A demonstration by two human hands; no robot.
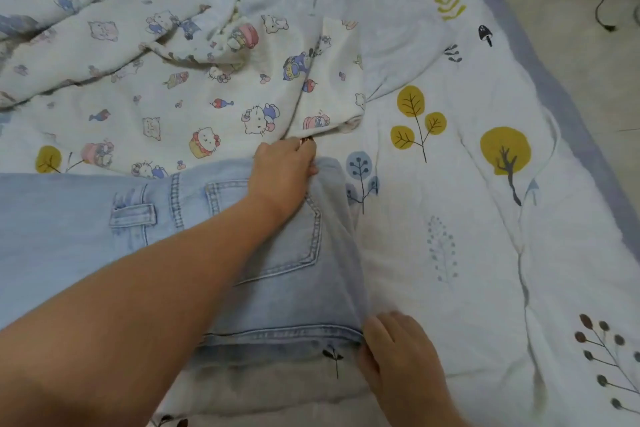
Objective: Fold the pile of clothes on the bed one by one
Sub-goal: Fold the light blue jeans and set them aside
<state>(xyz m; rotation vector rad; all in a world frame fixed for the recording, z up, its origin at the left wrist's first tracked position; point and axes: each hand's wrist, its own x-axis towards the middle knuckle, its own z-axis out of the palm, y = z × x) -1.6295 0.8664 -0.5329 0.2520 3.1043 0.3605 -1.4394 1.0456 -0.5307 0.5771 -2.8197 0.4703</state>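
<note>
Light blue jeans [86, 218] lie flat across the bed, back pocket up, with the waistband toward the right. My left hand [285, 166] reaches over them and grips the far corner of the waistband. My right hand [394, 350] pinches the near corner of the waistband at the bed's front. A white cartoon-print cloth [166, 90] lies crumpled beyond the jeans, its edge touching them.
The bed cover [467, 253] is white with yellow trees and leaf prints and stretches bare to the right of the jeans. Its blue-grey border [554, 87] marks the right edge. Past it is pale floor with black cables [602, 10].
</note>
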